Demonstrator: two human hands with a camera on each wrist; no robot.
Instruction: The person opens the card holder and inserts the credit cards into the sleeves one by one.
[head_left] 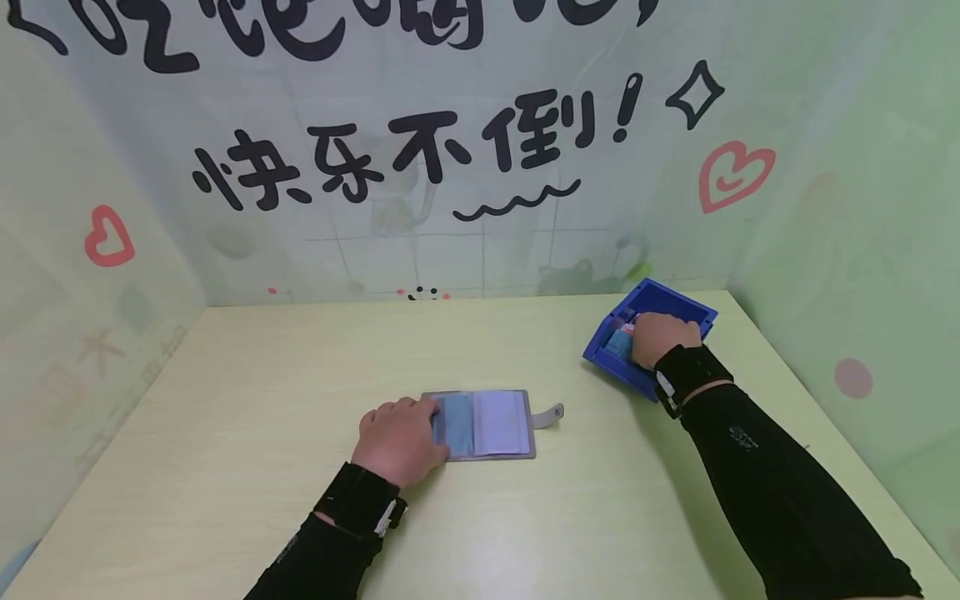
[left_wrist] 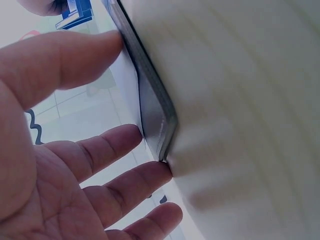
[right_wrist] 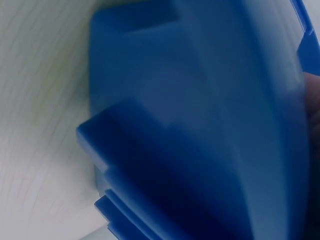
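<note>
Resting on the pale table (head_left: 247, 433), your left hand (head_left: 400, 440) lies at the left edge of an open grey card holder (head_left: 483, 424), which sits flat near the middle of the table with its snap tab (head_left: 550, 414) sticking out to the right. From the left wrist view your fingers (left_wrist: 107, 147) are straight and slightly spread, their tips touching the holder's edge, with your thumb up against its cover; nothing is curled round it. The holder's clear sleeves show a bluish card on the left page and a paler one on the right.

Your right hand (head_left: 660, 336) reaches into the blue plastic bin (head_left: 678, 304) at the far right of the table, close to the corner of the walls and well apart from the card holder. Small coloured pieces show inside the bin just beside your knuckles. You cannot tell how those fingers lie: they are hidden inside the bin from the head view, and the right wrist view shows only the bin's blurred blue wall (right_wrist: 200, 125).

Both forearms wear black sleeves with wrist straps. Behind the table stands a printed backdrop with black lettering and red hearts.
</note>
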